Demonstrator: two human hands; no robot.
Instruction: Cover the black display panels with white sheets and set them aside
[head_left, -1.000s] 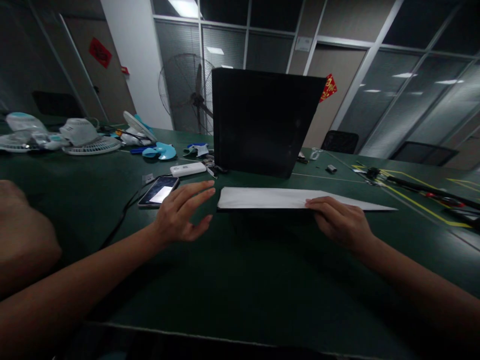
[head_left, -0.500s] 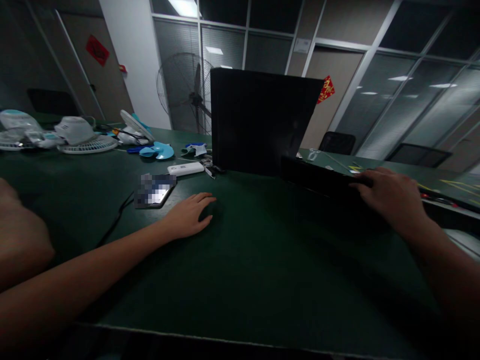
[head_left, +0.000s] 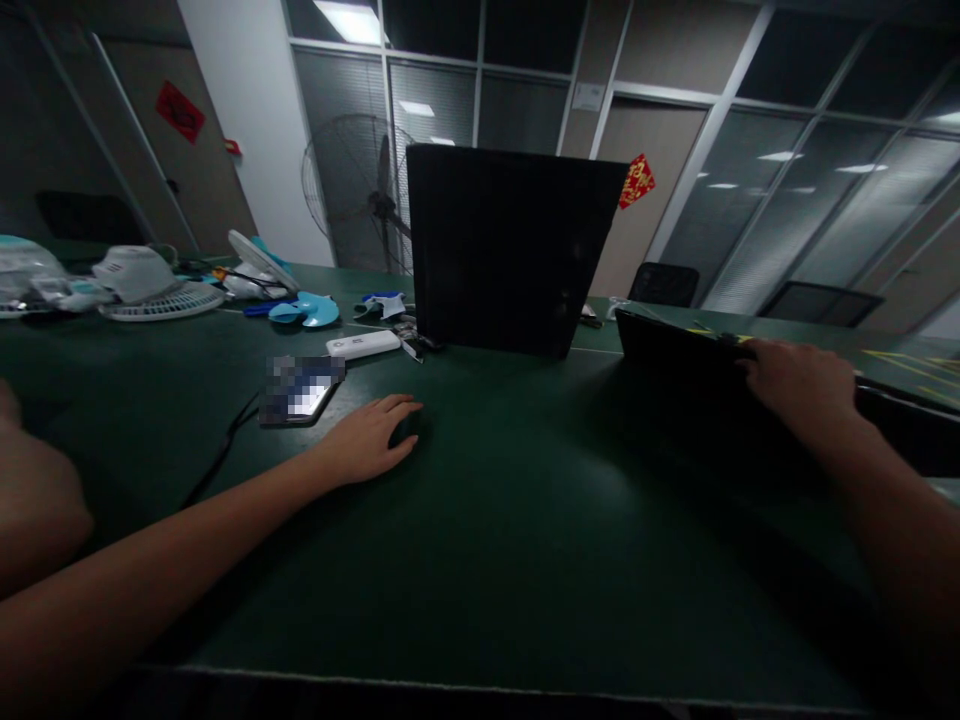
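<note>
My right hand (head_left: 802, 385) grips the top edge of a flat black panel (head_left: 675, 365), which leans at a slant on the right side of the table. The panel's lower part is lost in dark shadow. My left hand (head_left: 371, 438) rests on the green table (head_left: 480, 560) with its fingers spread, holding nothing. A phone (head_left: 304, 392), partly blurred, lies just beyond that hand. A tall black box-like case (head_left: 514, 250) stands upright ahead of me, between the two hands and apart from the panel.
A white stick-shaped device (head_left: 364, 345) and a blue fan blade (head_left: 306, 310) lie left of the case. White fan parts (head_left: 161, 290) crowd the far left. A bare limb (head_left: 37, 490) shows at the left edge. Another dark object (head_left: 907, 425) sits beyond my right wrist.
My right hand has carried the black panel rightward, leaving a gap between it and the upright case. My left hand stays on the table. The view has shifted slightly.
</note>
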